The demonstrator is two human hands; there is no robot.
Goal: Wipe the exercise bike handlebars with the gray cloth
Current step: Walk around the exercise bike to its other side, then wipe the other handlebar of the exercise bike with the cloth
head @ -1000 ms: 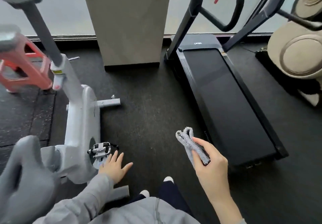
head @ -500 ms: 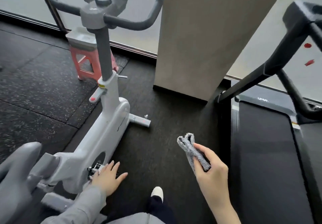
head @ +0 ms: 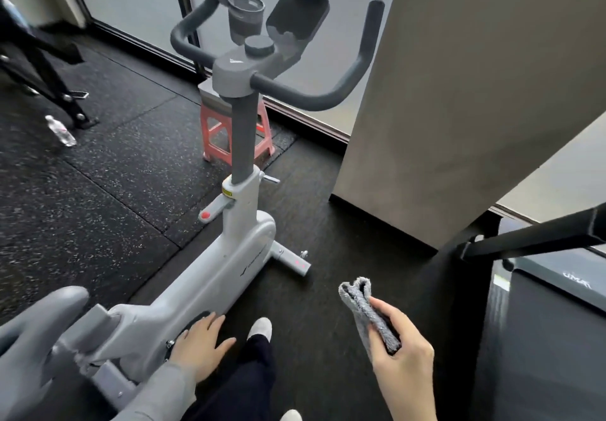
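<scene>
A white exercise bike stands ahead of me. Its dark gray handlebars curve up at both ends above a gray console with a knob, a cup holder and a tablet holder. My right hand pinches the folded gray cloth low at the right, far below the handlebars. Beside the bike's lower frame, by the crank, is my left hand, its fingers straight and holding nothing. The gray saddle shows at lower left.
A broad beige pillar rises just right of the handlebars. A black treadmill stands at right. Behind the bike's post sits a pink stool. Another machine's black frame and a water bottle are at far left.
The view has swung left and up, bringing the whole handlebar into sight. Both hands keep about the same pose; the right one still holds the cloth.
</scene>
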